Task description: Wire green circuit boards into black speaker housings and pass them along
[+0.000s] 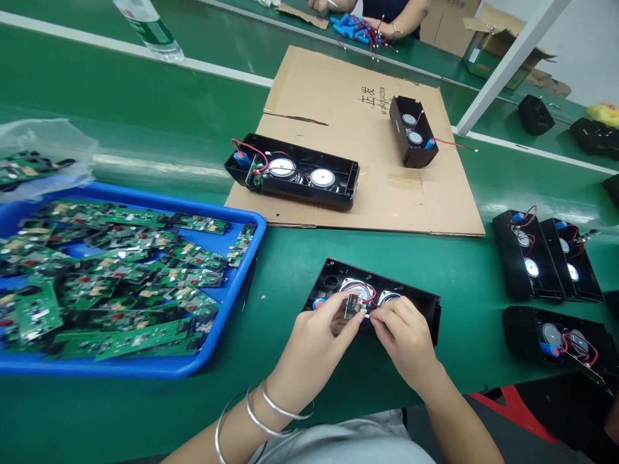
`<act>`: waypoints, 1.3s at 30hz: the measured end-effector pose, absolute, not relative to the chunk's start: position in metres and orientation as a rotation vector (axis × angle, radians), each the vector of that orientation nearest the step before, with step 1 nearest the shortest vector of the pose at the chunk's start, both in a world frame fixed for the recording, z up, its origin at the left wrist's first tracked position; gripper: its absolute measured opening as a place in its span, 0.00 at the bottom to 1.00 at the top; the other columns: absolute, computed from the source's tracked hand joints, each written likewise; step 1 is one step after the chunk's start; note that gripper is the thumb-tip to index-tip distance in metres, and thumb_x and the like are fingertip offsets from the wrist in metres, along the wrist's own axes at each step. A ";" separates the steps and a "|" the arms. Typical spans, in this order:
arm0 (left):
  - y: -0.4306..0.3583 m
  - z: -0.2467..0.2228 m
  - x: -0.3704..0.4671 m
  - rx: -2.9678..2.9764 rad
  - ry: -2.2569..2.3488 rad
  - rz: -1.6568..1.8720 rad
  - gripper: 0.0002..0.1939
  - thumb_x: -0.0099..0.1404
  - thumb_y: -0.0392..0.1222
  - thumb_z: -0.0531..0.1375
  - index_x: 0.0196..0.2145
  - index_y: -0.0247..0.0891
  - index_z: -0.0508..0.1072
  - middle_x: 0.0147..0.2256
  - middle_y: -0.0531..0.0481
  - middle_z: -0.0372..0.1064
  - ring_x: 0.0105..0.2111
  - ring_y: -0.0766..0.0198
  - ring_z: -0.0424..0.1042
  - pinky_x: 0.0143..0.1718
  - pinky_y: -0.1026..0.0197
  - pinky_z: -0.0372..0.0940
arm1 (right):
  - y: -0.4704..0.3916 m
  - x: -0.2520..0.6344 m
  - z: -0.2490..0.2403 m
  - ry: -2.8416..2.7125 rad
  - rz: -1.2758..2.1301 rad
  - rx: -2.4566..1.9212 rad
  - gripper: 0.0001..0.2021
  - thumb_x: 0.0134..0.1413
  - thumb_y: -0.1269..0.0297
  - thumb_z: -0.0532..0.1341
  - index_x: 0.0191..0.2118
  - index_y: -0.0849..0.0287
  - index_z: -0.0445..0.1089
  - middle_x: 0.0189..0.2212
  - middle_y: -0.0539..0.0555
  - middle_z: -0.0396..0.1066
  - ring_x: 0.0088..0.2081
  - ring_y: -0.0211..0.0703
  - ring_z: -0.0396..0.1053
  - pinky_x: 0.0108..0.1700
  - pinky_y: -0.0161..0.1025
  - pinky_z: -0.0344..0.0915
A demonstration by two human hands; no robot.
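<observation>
In front of me on the green table lies a black speaker housing (416,301) with two round speakers and a blue battery (318,303) inside. Over it, my left hand (325,328) pinches a small green circuit board (352,306) between thumb and fingers. My right hand (403,332) is closed beside the board, its fingertips pinching a small white connector (366,315). A red wire (371,294) curves up behind the board. The fingers partly cover the connector and the near side of the housing.
A blue tray (258,241) of green circuit boards stands at left. Two speaker housings, one long (294,171) and one farther back (413,132), sit on a cardboard sheet (382,200). Several more housings (527,258) are at right. Across the table, a person handles blue batteries (355,27).
</observation>
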State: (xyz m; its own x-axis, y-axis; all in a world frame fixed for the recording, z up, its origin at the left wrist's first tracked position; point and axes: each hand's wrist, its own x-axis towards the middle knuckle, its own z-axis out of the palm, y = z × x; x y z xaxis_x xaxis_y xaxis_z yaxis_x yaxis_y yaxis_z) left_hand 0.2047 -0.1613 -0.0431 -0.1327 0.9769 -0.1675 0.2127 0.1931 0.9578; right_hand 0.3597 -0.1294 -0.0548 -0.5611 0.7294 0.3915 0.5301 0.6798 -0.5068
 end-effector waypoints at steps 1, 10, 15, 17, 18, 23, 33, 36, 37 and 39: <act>-0.161 -0.043 0.204 1.188 1.543 1.030 0.11 0.58 0.43 0.57 0.38 0.38 0.71 0.32 0.50 0.79 0.32 0.58 0.78 0.32 0.63 0.73 | -0.129 0.360 -0.055 -2.313 0.438 -0.958 0.07 0.58 0.75 0.54 0.33 0.62 0.68 0.27 0.54 0.68 0.30 0.39 0.63 0.31 0.36 0.63; -0.160 -0.041 0.203 1.338 1.565 0.988 0.13 0.59 0.41 0.56 0.41 0.38 0.73 0.29 0.52 0.78 0.26 0.61 0.77 0.28 0.63 0.72 | -0.129 0.359 -0.050 -2.358 0.409 -0.939 0.07 0.59 0.76 0.54 0.33 0.63 0.68 0.27 0.55 0.68 0.30 0.39 0.62 0.30 0.36 0.63; -0.162 -0.044 0.202 1.302 1.548 0.983 0.13 0.59 0.42 0.56 0.41 0.38 0.73 0.30 0.51 0.78 0.29 0.59 0.77 0.31 0.62 0.72 | -0.129 0.359 -0.047 -2.377 0.406 -0.945 0.07 0.58 0.76 0.54 0.33 0.63 0.68 0.26 0.55 0.68 0.29 0.39 0.62 0.30 0.36 0.63; -0.161 -0.044 0.203 1.321 1.553 0.987 0.13 0.59 0.42 0.56 0.41 0.38 0.73 0.30 0.51 0.78 0.28 0.60 0.77 0.30 0.62 0.72 | -0.129 0.358 -0.047 -2.393 0.383 -0.944 0.07 0.58 0.76 0.54 0.33 0.64 0.68 0.26 0.55 0.68 0.29 0.39 0.62 0.30 0.36 0.62; -0.161 -0.044 0.203 1.330 1.555 0.992 0.13 0.59 0.42 0.56 0.41 0.38 0.73 0.30 0.51 0.78 0.28 0.60 0.77 0.30 0.62 0.72 | -0.129 0.358 -0.046 -2.401 0.369 -0.946 0.07 0.59 0.76 0.54 0.32 0.63 0.68 0.26 0.55 0.68 0.29 0.39 0.62 0.30 0.36 0.62; -0.161 -0.043 0.206 1.333 1.535 1.042 0.11 0.61 0.40 0.55 0.41 0.38 0.72 0.34 0.50 0.78 0.32 0.61 0.77 0.33 0.64 0.72 | -0.130 0.354 -0.050 -2.324 0.418 -0.974 0.07 0.59 0.75 0.54 0.32 0.62 0.67 0.26 0.54 0.69 0.29 0.39 0.63 0.31 0.36 0.63; -0.163 -0.044 0.209 1.272 1.517 1.117 0.09 0.61 0.39 0.55 0.39 0.38 0.72 0.35 0.50 0.78 0.33 0.62 0.77 0.33 0.66 0.72 | -0.131 0.353 -0.055 -2.213 0.457 -1.010 0.07 0.58 0.75 0.56 0.30 0.61 0.66 0.25 0.53 0.69 0.28 0.39 0.64 0.31 0.36 0.64; -0.163 -0.046 0.210 1.270 1.537 1.125 0.09 0.60 0.39 0.56 0.39 0.38 0.72 0.35 0.49 0.78 0.34 0.61 0.77 0.32 0.65 0.72 | -0.131 0.351 -0.056 -2.212 0.450 -1.026 0.07 0.58 0.74 0.55 0.30 0.61 0.67 0.25 0.53 0.69 0.28 0.39 0.65 0.31 0.36 0.64; -0.163 -0.046 0.210 1.273 1.548 1.122 0.09 0.60 0.39 0.56 0.39 0.39 0.72 0.35 0.49 0.78 0.34 0.60 0.77 0.32 0.64 0.72 | -0.131 0.350 -0.057 -2.209 0.436 -1.034 0.07 0.59 0.74 0.55 0.30 0.61 0.67 0.25 0.53 0.69 0.28 0.39 0.65 0.31 0.36 0.64; -0.162 -0.047 0.211 1.278 1.569 1.092 0.10 0.60 0.39 0.55 0.39 0.38 0.72 0.35 0.49 0.78 0.35 0.60 0.77 0.33 0.63 0.72 | -0.132 0.348 -0.059 -2.210 0.400 -1.053 0.08 0.59 0.74 0.54 0.30 0.61 0.67 0.25 0.53 0.70 0.28 0.39 0.65 0.31 0.36 0.64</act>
State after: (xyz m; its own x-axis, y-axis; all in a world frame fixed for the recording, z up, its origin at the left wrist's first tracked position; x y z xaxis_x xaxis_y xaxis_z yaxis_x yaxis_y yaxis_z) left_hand 0.2110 -0.1623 -0.0468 -0.1512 0.9861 -0.0694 0.2774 0.1097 0.9545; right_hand 0.3482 -0.1317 -0.0587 -0.4670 0.7756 0.4247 0.5777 0.6312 -0.5174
